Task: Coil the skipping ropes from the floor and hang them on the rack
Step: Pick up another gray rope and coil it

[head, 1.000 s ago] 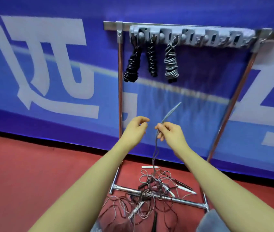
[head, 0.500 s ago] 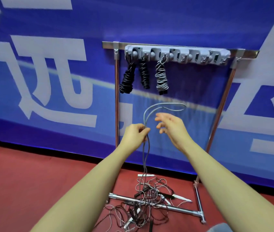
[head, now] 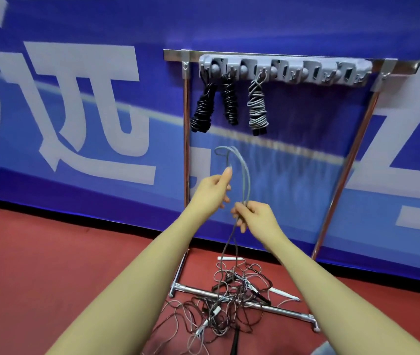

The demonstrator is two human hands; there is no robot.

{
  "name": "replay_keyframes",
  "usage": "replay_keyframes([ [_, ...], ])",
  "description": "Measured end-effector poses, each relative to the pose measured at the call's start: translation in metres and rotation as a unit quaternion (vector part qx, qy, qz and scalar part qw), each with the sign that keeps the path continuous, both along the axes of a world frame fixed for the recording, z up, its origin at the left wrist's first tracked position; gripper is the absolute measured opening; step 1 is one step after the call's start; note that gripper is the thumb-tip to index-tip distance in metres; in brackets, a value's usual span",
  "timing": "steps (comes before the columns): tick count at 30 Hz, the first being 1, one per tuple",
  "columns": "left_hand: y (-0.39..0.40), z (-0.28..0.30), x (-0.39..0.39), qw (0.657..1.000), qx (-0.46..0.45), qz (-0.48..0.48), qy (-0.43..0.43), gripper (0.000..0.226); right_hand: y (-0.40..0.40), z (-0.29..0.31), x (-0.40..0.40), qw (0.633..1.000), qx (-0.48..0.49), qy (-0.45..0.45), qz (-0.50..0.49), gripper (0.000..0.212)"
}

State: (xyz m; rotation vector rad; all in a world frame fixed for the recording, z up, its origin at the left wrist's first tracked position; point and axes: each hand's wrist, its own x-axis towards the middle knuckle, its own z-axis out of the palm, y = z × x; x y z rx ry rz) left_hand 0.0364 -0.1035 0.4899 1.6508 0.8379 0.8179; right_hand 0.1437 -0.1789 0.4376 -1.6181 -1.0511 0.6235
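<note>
Tangled ropes (head: 229,303) cut off at the bottom edge, strands indistinguishable.

Thin grey skipping rope (head: 245,175) looped above the right hand (head: 257,218), trailing below it to tangled ropes (head: 226,301); three coiled ropes (head: 229,103) hang on the steel rack (head: 284,70) above.

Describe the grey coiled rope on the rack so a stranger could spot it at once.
Find the metal rack standing against the blue banner; a grey hook strip runs along its top. Three coiled bundles hang there; the grey coiled rope is the rightmost, the only pale one beside two black coils.
</note>
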Motion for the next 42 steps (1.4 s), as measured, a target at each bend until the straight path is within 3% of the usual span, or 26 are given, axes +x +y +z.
replay_keyframes([
  [2,-0.004,-0.021,-0.005,0.999,0.001,-0.002,0.048,0.023,0.003,0.004,0.002,0.997,0.044,0.065,-0.024,0.029],
  [6,-0.015,-0.065,-0.010,0.963,0.106,-0.105,0.226,0.038,0.007,0.020,0.001,0.978,0.105,0.180,-0.017,0.028],
  [9,-0.016,-0.070,-0.006,0.974,0.110,-0.093,0.173,0.012,0.010,0.029,0.001,0.963,0.131,0.236,-0.008,0.028],
  [13,-0.004,-0.056,0.000,0.978,0.137,-0.026,0.154,0.025,0.012,0.025,0.012,0.949,0.149,0.278,-0.004,0.023],
  [15,0.000,-0.044,0.003,0.982,0.135,-0.007,0.132,0.024,0.007,0.013,0.016,0.963,0.099,0.252,0.013,0.017],
  [18,0.005,-0.024,0.007,0.987,0.131,0.000,0.089,0.021,-0.004,-0.013,0.017,0.992,-0.054,0.082,0.082,0.023],
  [20,0.005,-0.011,0.009,0.987,0.140,-0.007,0.082,0.022,-0.008,-0.027,0.014,0.977,-0.151,-0.027,0.150,0.023],
  [22,0.005,-0.001,0.010,0.987,0.145,-0.001,0.076,0.022,-0.009,-0.033,0.007,0.970,-0.162,-0.047,0.174,0.013],
  [28,0.005,0.004,0.005,1.000,0.011,0.002,0.001,0.034,0.001,-0.020,-0.007,0.993,-0.063,-0.030,0.098,0.026],
  [30,0.003,-0.009,0.001,1.000,-0.017,0.015,0.012,0.023,0.004,-0.013,-0.007,0.998,-0.015,0.001,0.058,0.026],
  [33,0.000,-0.046,-0.006,0.990,0.025,0.002,0.136,0.022,0.008,-0.001,-0.003,0.998,0.043,0.043,0.026,0.028],
  [36,-0.006,-0.071,-0.010,0.958,0.041,-0.125,0.254,0.022,0.012,0.012,0.005,0.995,0.072,0.066,0.017,0.029],
  [38,-0.006,-0.073,-0.009,0.955,0.068,-0.126,0.261,0.008,0.011,0.018,0.011,0.991,0.096,0.095,0.012,0.029],
  [40,-0.001,-0.072,-0.004,0.963,0.101,-0.076,0.238,0.024,0.010,0.021,0.017,0.981,0.130,0.144,0.011,0.029],
  [42,0.001,-0.066,0.000,0.973,0.110,-0.038,0.201,0.025,0.007,0.019,0.024,0.971,0.153,0.183,0.007,0.024],
])
